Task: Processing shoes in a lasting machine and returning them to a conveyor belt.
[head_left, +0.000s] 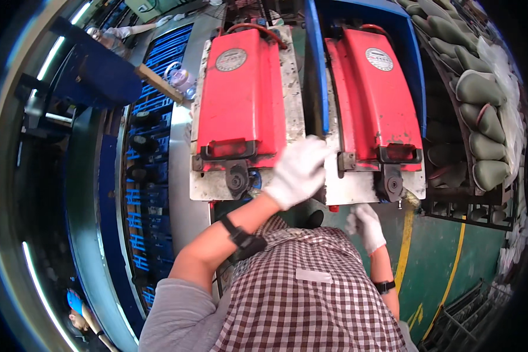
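Looks like a reach step: left hand (302, 173) between left red cover (240, 100) and right red cover (376, 100), both on scuffed white worktops (213, 186); right hand (366, 227) lower, near front edge. Fingers blurred, can't tell if pinching. Next move likely calls for steady placement. Covers smooth, boxy.

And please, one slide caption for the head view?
Gloved left hand near two red machine covers, gloved right hand lower in frame.

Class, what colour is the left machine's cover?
The left machine's cover is bright red; it shows best in the head view.
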A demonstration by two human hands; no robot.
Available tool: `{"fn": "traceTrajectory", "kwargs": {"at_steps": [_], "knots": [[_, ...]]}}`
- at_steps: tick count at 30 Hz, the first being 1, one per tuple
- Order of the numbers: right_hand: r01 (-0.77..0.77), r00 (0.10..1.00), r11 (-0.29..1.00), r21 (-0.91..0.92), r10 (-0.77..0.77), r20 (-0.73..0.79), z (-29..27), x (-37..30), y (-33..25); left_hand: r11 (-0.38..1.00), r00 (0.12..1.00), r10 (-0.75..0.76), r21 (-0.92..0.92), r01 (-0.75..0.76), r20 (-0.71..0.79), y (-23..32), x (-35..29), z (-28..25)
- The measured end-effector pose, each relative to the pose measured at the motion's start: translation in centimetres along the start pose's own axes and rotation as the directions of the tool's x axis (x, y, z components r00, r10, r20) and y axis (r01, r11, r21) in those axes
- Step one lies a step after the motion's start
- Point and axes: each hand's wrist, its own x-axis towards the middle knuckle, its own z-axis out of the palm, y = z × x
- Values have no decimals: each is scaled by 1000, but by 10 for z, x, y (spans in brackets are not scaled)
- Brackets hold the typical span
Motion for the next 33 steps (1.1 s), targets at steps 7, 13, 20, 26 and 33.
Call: {"fn": "traceTrajectory", "kwargs": {"at_steps": [7,13,20,26,33], "knots": [[585,780,503,-636,-135,611,164,67,-33,908,962,-274,326,263,-12,-82,-87,-114],[105,807,726,-680,337,484,259,58,-7,829,921,-345,519,209,181,-95,-82,-114],[-307,849,935,-175,352,393,297,26,73,829,918,-368,498,252,147,-95,-85,-111],[-257,751,869,-422,455,478,325,49,87,857,944,-318,454,243,94,-87,-78,-114],[-7,733,592,-806,552,399,291,37,21,875,919,-359,402,271,162,-62,-35,-189]]}}
